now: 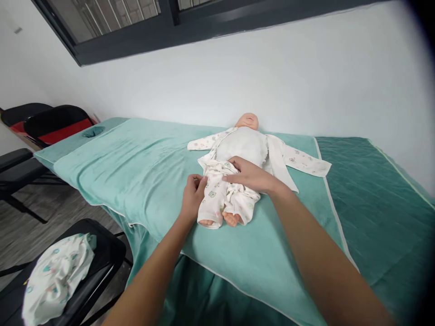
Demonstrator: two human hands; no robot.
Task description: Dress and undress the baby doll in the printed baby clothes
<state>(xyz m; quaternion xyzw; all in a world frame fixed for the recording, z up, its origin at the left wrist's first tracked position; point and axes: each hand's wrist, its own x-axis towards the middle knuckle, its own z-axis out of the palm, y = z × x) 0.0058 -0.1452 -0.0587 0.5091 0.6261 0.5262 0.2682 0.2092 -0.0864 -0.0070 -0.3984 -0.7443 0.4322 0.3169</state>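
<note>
A baby doll (247, 121) lies on its back on a teal-covered bed, head toward the wall. Small printed trousers (212, 197) cover its legs and bunch up at the waist and along one leg, with the feet (231, 219) showing at the cuffs. My left hand (194, 194) has its fingers curled at the left edge of the trousers, pinching the cloth. At the waist, my right hand (249, 175) grips the bunched fabric between thumb and fingers. A printed jacket (299, 159) is spread open under the doll, around its white-covered torso (243, 144).
The teal bed cover (136, 158) stretches left to a face hole (93, 131). A darker green quilted cover (380, 203) lies at the right. Crumpled printed cloth (57, 276) rests on a black chair (107, 246) at lower left. More chairs (57, 124) stand behind.
</note>
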